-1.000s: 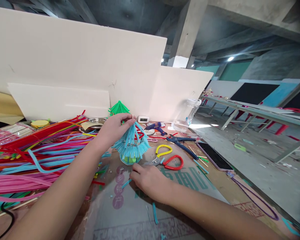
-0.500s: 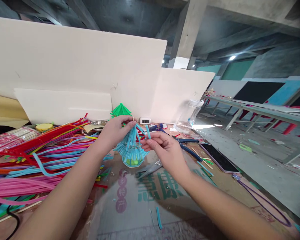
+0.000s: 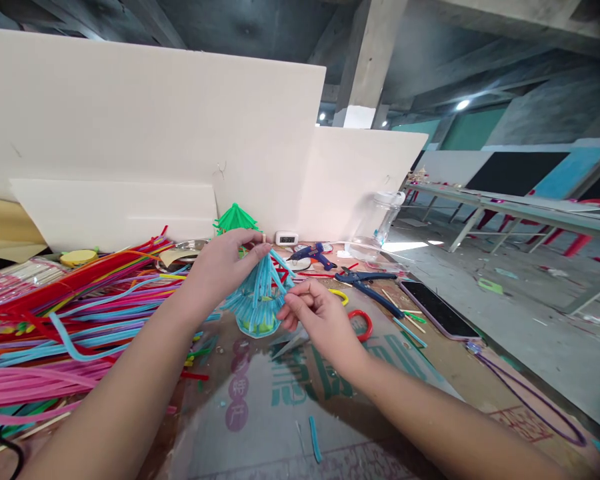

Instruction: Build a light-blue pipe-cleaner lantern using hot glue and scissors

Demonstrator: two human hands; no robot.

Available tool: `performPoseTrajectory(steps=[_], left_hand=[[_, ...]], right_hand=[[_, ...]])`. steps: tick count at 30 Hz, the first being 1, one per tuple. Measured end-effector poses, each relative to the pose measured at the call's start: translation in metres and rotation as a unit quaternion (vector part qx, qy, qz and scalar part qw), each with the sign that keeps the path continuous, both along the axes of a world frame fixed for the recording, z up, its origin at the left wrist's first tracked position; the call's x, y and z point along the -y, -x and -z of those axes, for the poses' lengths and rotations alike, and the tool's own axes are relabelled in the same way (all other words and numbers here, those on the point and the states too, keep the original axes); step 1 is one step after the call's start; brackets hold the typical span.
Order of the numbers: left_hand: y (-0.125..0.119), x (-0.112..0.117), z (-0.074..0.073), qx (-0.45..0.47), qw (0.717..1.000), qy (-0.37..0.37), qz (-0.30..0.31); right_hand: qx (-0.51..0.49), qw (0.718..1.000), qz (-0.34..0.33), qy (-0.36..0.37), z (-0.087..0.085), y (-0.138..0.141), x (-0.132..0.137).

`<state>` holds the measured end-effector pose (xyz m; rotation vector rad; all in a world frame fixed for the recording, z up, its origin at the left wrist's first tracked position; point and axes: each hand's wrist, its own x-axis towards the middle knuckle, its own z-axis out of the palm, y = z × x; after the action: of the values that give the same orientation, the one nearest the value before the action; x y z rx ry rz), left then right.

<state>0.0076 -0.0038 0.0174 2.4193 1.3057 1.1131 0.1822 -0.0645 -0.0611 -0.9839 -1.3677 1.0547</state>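
Note:
A light-blue cone-shaped model of pipe cleaners [image 3: 255, 303] stands upright on the work surface, with a yellow-green patch at its base. My left hand [image 3: 233, 263] grips its top, thumb and fingers closed around a thin stick. At the model's right side, my right hand [image 3: 320, 320] pinches a light-blue pipe cleaner that slopes down from the top. Its fingertips cover the lower end. Behind my left hand is a green umbrella-like piece [image 3: 235, 218]. Beneath my right hand lie scissors with a red handle loop [image 3: 363, 325], partly hidden.
Bundles of coloured pipe cleaners [image 3: 105, 320] cover the left. Pliers [image 3: 373, 288], a glue gun [image 3: 314, 253], a phone [image 3: 437, 310] and a clear plastic bottle [image 3: 380, 223] lie or stand right. White boards [image 3: 155, 133] rise behind. A cut blue piece [image 3: 315, 440] lies in front.
My right hand has moved slightly down and left, bringing the blue pipe cleaner down along the model's side. The scissors' handles and the glue gun show more now. My left hand keeps its grip.

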Motion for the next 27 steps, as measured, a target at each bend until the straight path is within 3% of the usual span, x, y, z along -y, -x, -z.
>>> performPoseTrajectory(steps=[4, 12, 27], left_hand=[[0.0, 0.0006, -0.0002, -0.006, 1.0, -0.002, -0.004], [-0.0009, 0.0032, -0.0017, -0.008, 1.0, -0.003, 0.001], [-0.0031, 0.0075, -0.0013, -0.011, 1.0, -0.009, 0.008]], right_hand=[[0.01, 1.0, 0.002, 0.01, -0.001, 0.0011, 0.0028], [0.13, 0.989, 0.031, -0.06, 0.0031, -0.0003, 0.0025], [0.131, 0.99, 0.031, -0.051, 0.0029, 0.0003, 0.0033]])
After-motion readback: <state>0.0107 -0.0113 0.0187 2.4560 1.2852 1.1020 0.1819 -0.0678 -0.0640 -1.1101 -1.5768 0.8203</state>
